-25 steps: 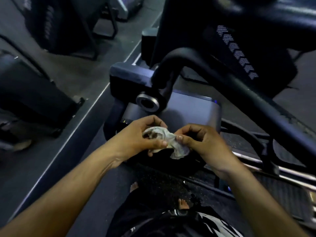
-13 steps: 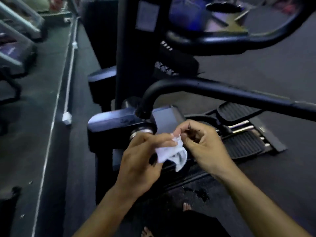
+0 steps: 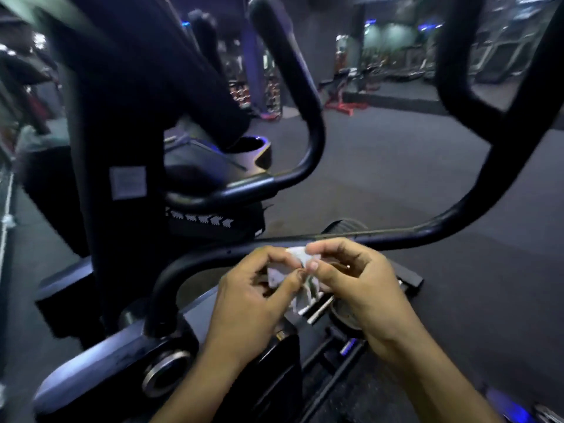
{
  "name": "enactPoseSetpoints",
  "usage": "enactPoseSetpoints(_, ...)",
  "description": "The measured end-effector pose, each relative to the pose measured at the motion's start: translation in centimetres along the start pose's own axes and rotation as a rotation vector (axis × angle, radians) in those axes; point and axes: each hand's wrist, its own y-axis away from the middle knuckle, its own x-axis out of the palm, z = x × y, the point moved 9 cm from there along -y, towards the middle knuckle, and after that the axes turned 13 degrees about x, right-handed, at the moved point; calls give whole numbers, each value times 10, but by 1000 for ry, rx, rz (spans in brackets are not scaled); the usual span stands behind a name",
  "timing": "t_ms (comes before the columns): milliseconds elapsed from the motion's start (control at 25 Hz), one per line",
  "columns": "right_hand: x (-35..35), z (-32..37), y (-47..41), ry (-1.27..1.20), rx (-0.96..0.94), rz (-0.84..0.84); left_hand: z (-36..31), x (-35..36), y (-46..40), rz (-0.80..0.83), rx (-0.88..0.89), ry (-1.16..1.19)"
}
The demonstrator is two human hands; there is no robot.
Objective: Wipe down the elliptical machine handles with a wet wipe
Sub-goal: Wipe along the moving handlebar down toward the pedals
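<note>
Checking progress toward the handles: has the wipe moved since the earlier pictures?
Yes. The wipe, pinched by both hands, has risen from the grey base housing up to the black handle bar.

White wipe [image 3: 300,277]; black handle [image 3: 305,141]; grey floor [image 3: 396,178].
</note>
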Motion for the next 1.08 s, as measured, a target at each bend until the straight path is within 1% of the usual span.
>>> enactPoseSetpoints(40, -10, 14, 1, -5, -42, -54, -4, 11, -14, 21, 11, 29)
enactPoseSetpoints(200, -45, 59, 4, -26, -126, -242, -39, 43, -62, 138, 238, 77)
enactPoseSetpoints(320, -54, 105, 13, 106, -223, -340, -65, 65, -92, 267, 348, 183)
enactPoseSetpoints(360, -60, 124, 19, 127, -271, -401, -74, 72, -104, 303, 368, 229)
enactPoseSetpoints(400, -67, 143, 28, 154, -322, -481, -83, 77, -118, 313, 374, 288)
enactPoseSetpoints(480, -72, 179, 46, 241, -430, -613, -97, 85, -150, 240, 348, 397)
enactPoseSetpoints(560, -69, 220, 62, 399, -550, -730, -112, 95, -191, 186, 314, 434)
enactPoseSetpoints(640, -54, 276, 77, 616, -731, -865, -138, 116, -237, 268, 302, 396)
enactPoseSetpoints(720, -27, 345, 87, 884, -991, -1000, -169, 143, -283, 373, 298, 425)
enactPoseSetpoints(800, 2, 417, 82, 1170, -1212, -1114, -196, 161, -321, 383, 287, 456)
enactPoseSetpoints(840, 11, 451, 70, 1274, -1239, -1159, -202, 168, -336, 359, 275, 478)
enactPoseSetpoints(880, 17, 481, 53, 1358, -1196, -1179, -205, 175, -347, 330, 269, 521)
enactPoseSetpoints(920, 22, 504, 30, 1455, -1108, -1149, -204, 181, -354, 306, 277, 560)
enactPoseSetpoints(1000, 30, 523, -25, 1738, -837, -987, -200, 183, -357, 247, 313, 596)
enactPoseSetpoints(1040, 31, 521, -45, 1864, -677, -912, -197, 183, -356, 218, 332, 596)
enactPoseSetpoints(1080, 28, 515, -58, 1939, -530, -858, -197, 182, -355, 199, 353, 586)
